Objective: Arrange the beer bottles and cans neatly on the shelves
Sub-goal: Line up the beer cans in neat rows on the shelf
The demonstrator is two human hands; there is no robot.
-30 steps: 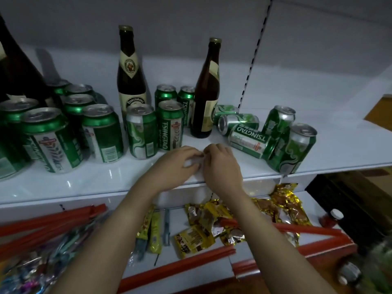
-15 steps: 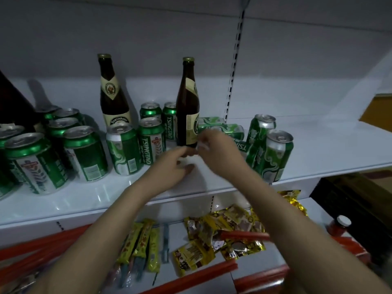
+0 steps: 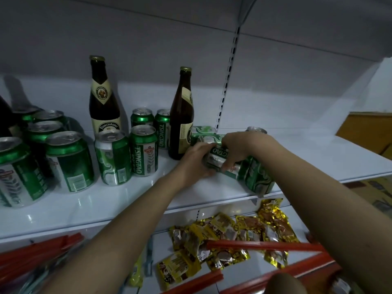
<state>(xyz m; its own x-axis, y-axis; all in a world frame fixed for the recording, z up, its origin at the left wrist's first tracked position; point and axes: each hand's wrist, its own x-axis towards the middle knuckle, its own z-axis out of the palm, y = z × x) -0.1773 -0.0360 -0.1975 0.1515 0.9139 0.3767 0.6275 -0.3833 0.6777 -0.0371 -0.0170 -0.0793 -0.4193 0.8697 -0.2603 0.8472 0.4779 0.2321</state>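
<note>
A green Tsingtao can [image 3: 220, 159] lies on its side on the white shelf [image 3: 127, 198]. My left hand [image 3: 196, 163] grips its left end and my right hand [image 3: 238, 148] curls over its top and right part. Two more toppled cans [image 3: 203, 134] lie just behind it. An upright can [image 3: 258, 179] stands at the shelf's front edge under my right forearm. Two brown beer bottles stand upright, one [image 3: 104, 96] at the back and one [image 3: 182, 115] right beside my left hand. Upright green cans [image 3: 144, 151] stand in a group to the left.
More upright cans [image 3: 67, 160] crowd the shelf's left side, next to a dark bottle [image 3: 4, 117] at the edge. The lower shelf holds yellow snack packets [image 3: 229, 236] and red rails [image 3: 261, 246]. The shelf's right part [image 3: 318, 153] is bare white.
Both hands moved from the shelf's front middle up and to the right. They now hold the lying can; before they held nothing I could make out.
</note>
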